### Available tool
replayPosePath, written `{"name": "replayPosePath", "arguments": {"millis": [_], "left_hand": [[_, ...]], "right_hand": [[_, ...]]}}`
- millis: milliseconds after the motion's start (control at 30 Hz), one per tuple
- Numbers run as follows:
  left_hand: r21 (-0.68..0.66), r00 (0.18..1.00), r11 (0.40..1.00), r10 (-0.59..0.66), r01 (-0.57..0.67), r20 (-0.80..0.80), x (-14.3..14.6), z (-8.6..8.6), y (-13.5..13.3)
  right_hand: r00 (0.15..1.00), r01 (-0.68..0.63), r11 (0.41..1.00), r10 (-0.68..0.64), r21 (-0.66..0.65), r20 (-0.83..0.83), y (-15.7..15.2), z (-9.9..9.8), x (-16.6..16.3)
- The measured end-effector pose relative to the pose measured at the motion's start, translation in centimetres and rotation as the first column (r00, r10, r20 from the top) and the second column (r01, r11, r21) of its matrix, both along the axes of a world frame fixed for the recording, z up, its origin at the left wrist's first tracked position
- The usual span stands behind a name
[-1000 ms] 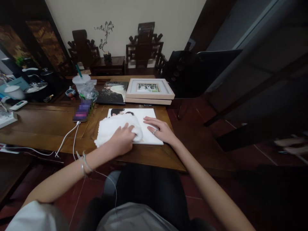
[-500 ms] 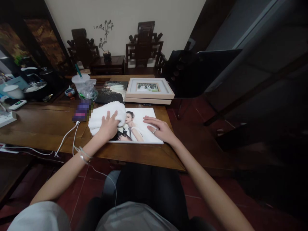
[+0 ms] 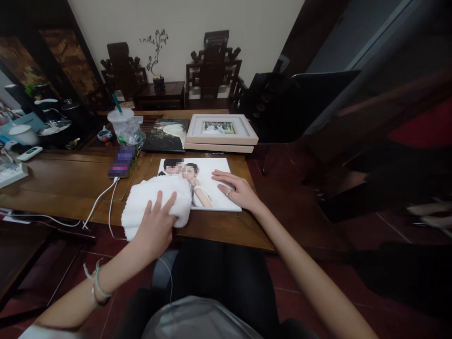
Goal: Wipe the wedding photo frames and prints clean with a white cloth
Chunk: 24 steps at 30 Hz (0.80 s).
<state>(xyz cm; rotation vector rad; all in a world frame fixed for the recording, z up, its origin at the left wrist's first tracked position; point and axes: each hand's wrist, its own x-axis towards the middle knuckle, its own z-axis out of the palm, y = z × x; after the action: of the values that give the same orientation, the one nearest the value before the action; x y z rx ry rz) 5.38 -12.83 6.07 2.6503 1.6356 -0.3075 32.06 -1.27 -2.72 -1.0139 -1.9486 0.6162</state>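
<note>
A white fluffy towel (image 3: pixel 141 207) is bunched under my left hand (image 3: pixel 158 226), whose fingers press and grip it. It covers the lower left of a photo panel (image 3: pixel 221 197) and hangs over the table's front edge. The panel lies flat and shows a couple against a white ground. My right hand (image 3: pixel 237 189) rests on the panel's right side with its fingers stretched out, holding nothing.
Behind the panel are stacked picture frames (image 3: pixel 251 134) and a dark photo panel (image 3: pixel 151 139). A phone (image 3: pixel 122 162) with a white cable (image 3: pixel 97 200) and a lidded cup (image 3: pixel 118 117) stand left. A person's foot (image 3: pixel 432 219) shows at right.
My left hand has drawn the towel down and toward me, uncovering the panel's upper left. The right hand stays in place. A person has come into view at the right.
</note>
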Motion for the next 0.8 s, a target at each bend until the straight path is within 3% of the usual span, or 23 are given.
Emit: {"name": "replayPosePath", "arguments": {"millis": [233,333,400,500,600,700,800], "left_hand": [[0.028,0.986,0.998,0.045,-0.050,0.159,1.4,-0.5,9.2],[0.028,0.982,0.998,0.045,-0.051,0.184,4.1,-0.9,12.2],[0.039,0.984,0.999,0.003,-0.010,0.176,6.6,-1.3,12.8],[0.073,0.981,0.992,-0.111,0.100,0.160,10.2,-1.9,11.5],[0.089,0.966,0.975,-0.213,0.202,0.144,11.7,-2.1,8.0],[0.130,0.940,0.952,-0.296,0.277,0.169,10.3,-1.7,4.3],[0.064,0.938,0.961,-0.278,0.270,0.206,6.7,-1.3,2.1]], "right_hand": [[1.000,-0.006,1.000,0.006,-0.005,0.006,0.1,0.0,0.1],[0.998,0.058,0.998,-0.058,-0.005,-0.028,0.2,-0.2,0.2],[0.983,0.116,0.993,-0.118,-0.028,-0.137,0.4,-0.5,0.4],[0.940,0.139,0.987,-0.155,-0.075,-0.303,0.5,-0.7,0.7],[0.939,0.162,0.984,-0.177,-0.073,-0.294,0.6,-0.6,0.8],[0.953,0.164,0.984,-0.178,-0.076,-0.246,0.6,-0.5,0.7],[0.978,0.143,0.990,-0.143,-0.012,-0.155,0.5,-0.6,0.4]]}}
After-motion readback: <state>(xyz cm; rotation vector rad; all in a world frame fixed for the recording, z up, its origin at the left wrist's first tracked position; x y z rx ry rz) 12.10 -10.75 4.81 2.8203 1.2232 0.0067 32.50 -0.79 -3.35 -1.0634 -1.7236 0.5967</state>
